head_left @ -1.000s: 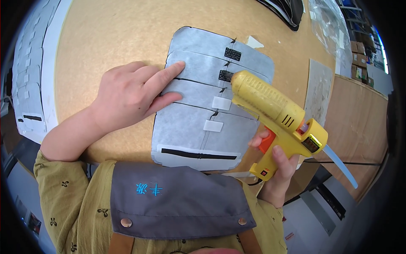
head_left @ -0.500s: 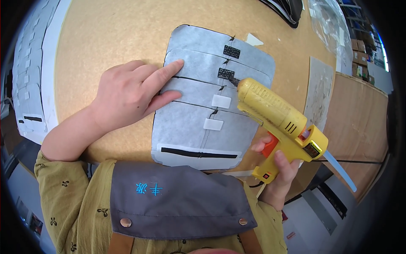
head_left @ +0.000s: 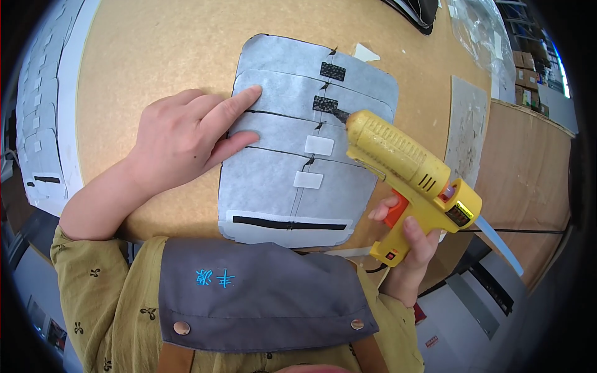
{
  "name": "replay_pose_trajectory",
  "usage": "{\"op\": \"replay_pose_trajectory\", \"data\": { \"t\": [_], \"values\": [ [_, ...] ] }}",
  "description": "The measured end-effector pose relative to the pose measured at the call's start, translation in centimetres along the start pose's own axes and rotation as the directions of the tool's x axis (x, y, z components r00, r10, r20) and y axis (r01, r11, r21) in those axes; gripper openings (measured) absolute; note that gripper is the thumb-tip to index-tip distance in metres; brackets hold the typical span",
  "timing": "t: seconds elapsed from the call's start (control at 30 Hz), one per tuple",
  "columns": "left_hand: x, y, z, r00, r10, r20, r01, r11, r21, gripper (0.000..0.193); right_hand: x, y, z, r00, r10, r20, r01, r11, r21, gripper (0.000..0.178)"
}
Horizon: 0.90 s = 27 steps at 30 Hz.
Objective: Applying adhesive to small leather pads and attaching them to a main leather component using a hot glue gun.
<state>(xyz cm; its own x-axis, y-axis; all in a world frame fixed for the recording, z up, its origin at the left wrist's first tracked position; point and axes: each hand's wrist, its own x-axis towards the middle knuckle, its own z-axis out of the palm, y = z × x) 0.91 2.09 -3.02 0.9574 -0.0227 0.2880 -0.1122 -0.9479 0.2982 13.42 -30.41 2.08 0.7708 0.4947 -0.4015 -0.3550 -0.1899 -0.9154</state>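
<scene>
A light grey fabric panel [head_left: 267,186] with dark seam lines lies on the table. Two black speckled patches, an upper one [head_left: 333,71] and a lower one [head_left: 325,104], run down its middle seam. Below them sit two white patches, one [head_left: 319,145] above the other [head_left: 308,179]. My left hand [head_left: 183,133] is open, its index finger and thumb stretched onto the panel's left side. In my right hand [head_left: 415,239] is a yellow hot glue gun [head_left: 398,152], held by the handle with fingers at its orange trigger. The dark nozzle is at the lower black patch's right edge.
Similar grey panels [head_left: 40,118] lie at the far left. A white scrap [head_left: 365,53] is beyond the panel. At the right are a stained board [head_left: 465,133], clear plastic wrap [head_left: 482,37] and cardboard boxes [head_left: 527,78]. A black item [head_left: 413,12] lies at the back.
In the picture, the panel and my left hand sit slightly farther left and up. The nozzle has moved from on the lower black patch to its right edge. Both hands keep their holds.
</scene>
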Motion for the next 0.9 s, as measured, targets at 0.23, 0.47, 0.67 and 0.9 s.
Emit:
{"op": "replay_pose_trajectory", "data": {
  "t": [0.23,0.47,0.67,0.9],
  "values": [
    [-0.2,-0.2,0.0,1.0,0.002,0.005,-0.002,1.0,-0.013,0.057,1.0,-0.7,0.8,0.99,-0.009,0.142,-0.007,0.994,0.11,0.05],
    [-0.3,-0.3,0.0,1.0,0.003,0.018,-0.003,1.0,-0.007,0.058,1.2,-0.7,1.1,0.99,-0.008,0.139,-0.004,0.996,0.084,0.048],
    [0.0,-0.1,-0.1,1.0,0.003,0.029,-0.002,1.0,-0.011,0.058,1.0,-0.5,0.6,0.989,-0.006,0.145,-0.003,0.998,0.061,0.048],
    [-0.1,-0.2,0.1,1.0,0.0,0.008,0.0,1.0,-0.014,0.057,0.9,-0.3,0.3,0.993,-0.025,0.112,0.016,0.996,0.083,0.05]
  ]
}}
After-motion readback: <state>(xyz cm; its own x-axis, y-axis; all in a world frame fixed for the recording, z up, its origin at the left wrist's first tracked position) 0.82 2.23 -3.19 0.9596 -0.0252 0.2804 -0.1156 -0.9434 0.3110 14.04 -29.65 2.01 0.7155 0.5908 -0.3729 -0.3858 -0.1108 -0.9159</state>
